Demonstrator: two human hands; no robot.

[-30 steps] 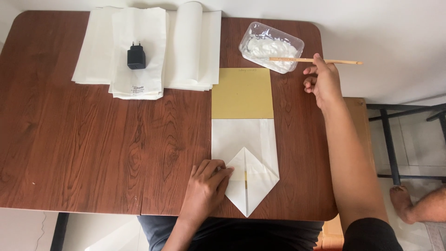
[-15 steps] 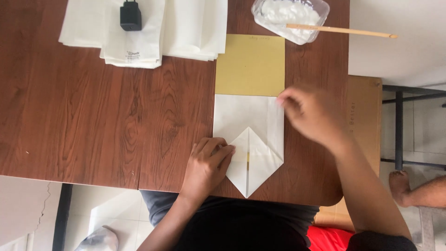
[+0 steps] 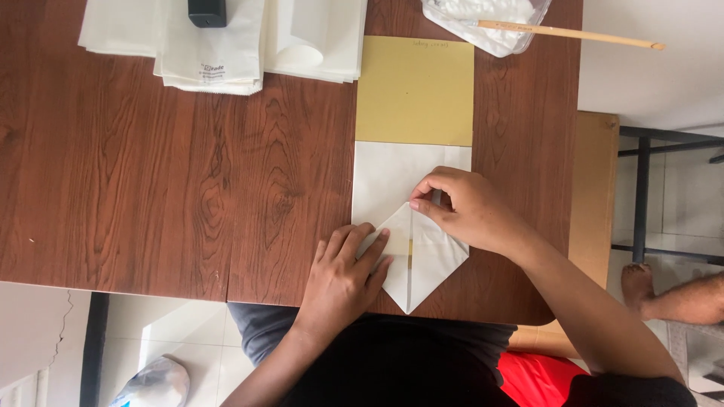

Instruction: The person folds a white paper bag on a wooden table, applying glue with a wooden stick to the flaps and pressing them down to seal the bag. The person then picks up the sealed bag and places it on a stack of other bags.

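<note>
Paper: We see a white sheet (image 3: 400, 177) lying flat at the near edge of the worktop (image 3: 188, 188), its near end folded into a point that reaches the worktop's rim.
Folds done: Two corner flaps meet along a centre seam, so we judge the point as formed; the far half of the sheet lies unfolded.
Left hand: Our left hand (image 3: 343, 275) lies flat on the left flap, fingers (image 3: 369, 249) spread narrow and pressing, gripping nothing.
Right hand: Our right hand (image 3: 467, 211) rests at the top of the seam, fingertips (image 3: 422, 205) pinched close on the paper's edge there; whether they lift it or only press it we cannot tell.
Left to do: We judge creasing to be in hand, with any further folds not yet begun.
Yellow sheet: A yellow card (image 3: 415, 90) lies touching the white sheet's far edge.
Farther off: A clear tub (image 3: 490, 19) of white paste with a stick (image 3: 573, 34) across it stands at the far right; a stack of white sheets (image 3: 219, 38) with a black block (image 3: 207, 11) on top sits far left.
</note>
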